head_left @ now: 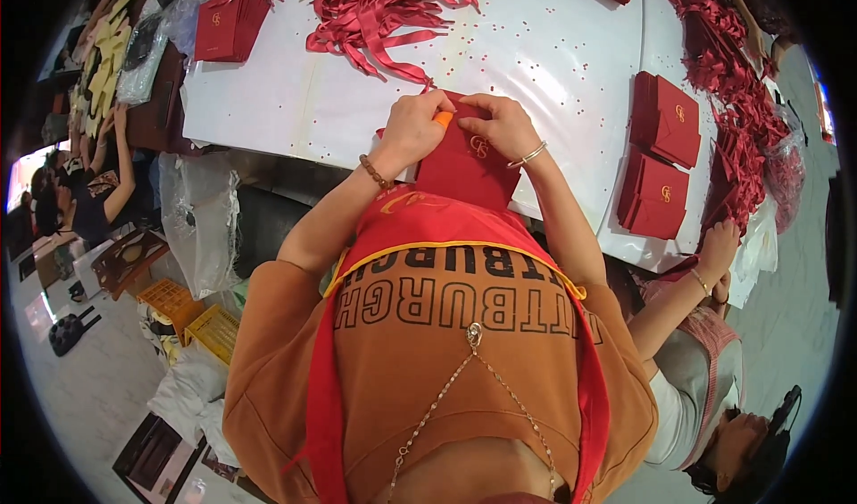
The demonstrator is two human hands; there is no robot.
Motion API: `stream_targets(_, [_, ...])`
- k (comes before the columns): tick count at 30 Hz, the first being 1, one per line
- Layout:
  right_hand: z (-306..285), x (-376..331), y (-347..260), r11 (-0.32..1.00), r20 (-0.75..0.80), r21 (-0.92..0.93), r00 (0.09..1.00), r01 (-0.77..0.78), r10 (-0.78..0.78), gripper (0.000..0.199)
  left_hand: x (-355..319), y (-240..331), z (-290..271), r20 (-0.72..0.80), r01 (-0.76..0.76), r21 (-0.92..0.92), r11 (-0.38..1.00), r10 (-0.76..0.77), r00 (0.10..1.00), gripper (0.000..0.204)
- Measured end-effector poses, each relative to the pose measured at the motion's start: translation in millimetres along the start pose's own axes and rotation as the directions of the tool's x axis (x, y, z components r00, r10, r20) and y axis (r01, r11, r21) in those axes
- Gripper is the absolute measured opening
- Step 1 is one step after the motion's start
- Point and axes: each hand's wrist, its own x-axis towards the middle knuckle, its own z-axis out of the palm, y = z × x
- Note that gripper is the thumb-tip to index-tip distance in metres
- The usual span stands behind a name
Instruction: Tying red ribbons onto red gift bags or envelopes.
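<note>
A flat red paper bag (464,169) with a gold emblem lies at the table's near edge, against my red apron. My left hand (412,129), a beaded bracelet at its wrist, is closed at the bag's upper left. A small orange piece (444,118) shows at its fingers; whether it is a tool's handle or a finger cover I cannot make out. My right hand (507,129), wearing a silver bangle, has its fingers bent and pinched on the bag's upper part. A thin red ribbon (428,84) meets the bag's top edge between the hands.
Loose red ribbons (384,13) are heaped on the white table (536,84), among scattered red dots. Stacked red bags (665,120) stand at the right, another stack (230,26) at the far left. A co-worker's hand (717,249) is among ribbons on the right. Yellow crates (214,333) are lower left.
</note>
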Motion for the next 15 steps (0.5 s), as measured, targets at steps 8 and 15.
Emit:
stream_targets(8, [2.0,7.2,14.8,0.996,0.036,0.09,0.999,-0.014,0.011,0.038,7.9,-3.0,-0.6,0.054,-0.006,-0.054,0.999,0.009,0.999,0.011])
stream_targets(15, [2.3,8.0,19.1,0.982,0.086,0.188,0.996,-0.02,0.004,0.04,10.2,-12.1,-3.2,0.117,0.072,-0.147,0.986,-0.055,0.992,0.01])
